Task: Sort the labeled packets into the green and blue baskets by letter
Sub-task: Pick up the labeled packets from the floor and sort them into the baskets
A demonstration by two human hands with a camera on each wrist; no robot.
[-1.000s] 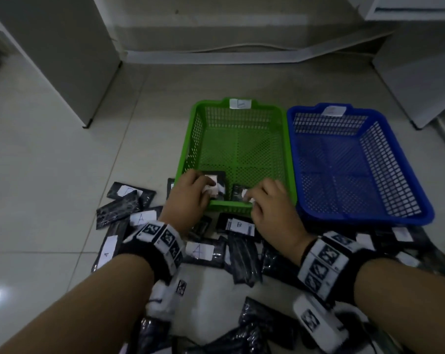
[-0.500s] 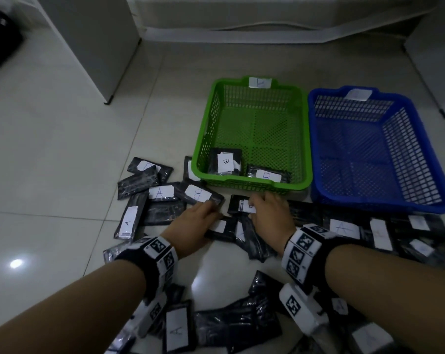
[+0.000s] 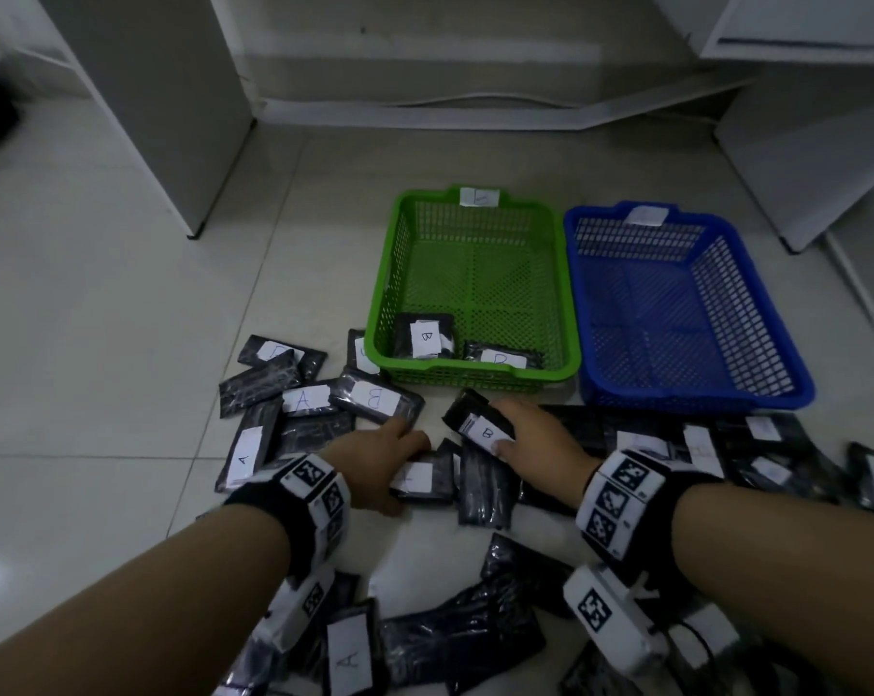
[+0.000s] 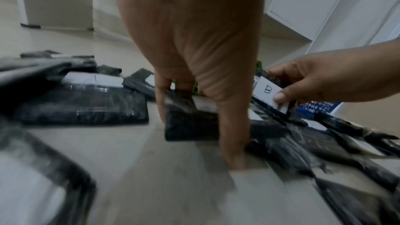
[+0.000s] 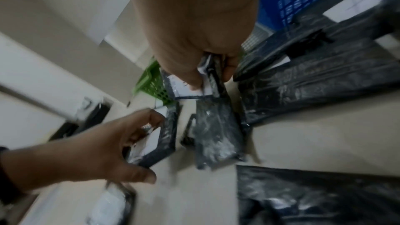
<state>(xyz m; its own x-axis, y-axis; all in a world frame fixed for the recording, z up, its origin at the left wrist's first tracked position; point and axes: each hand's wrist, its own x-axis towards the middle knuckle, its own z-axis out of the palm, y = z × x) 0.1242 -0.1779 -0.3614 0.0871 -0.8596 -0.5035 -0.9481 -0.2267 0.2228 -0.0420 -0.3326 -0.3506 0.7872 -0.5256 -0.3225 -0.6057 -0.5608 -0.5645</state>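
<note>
The right hand [image 3: 535, 439] pinches a black plastic packet labelled B [image 3: 480, 424], tilted label-up so its letter reads, just before the green mesh basket [image 3: 475, 203] holding two B packets; the left hand [image 3: 374, 457] grips another black packet [image 3: 424, 482] on the floor

The green basket [image 3: 475, 288] stands just left of the blue basket [image 3: 685, 303], their sides touching. 2 packets [image 3: 424, 336] lie in its near end. Loose packets [image 3: 304, 399] lie scattered on the floor [image 3: 98, 303] near the baskets.
</note>
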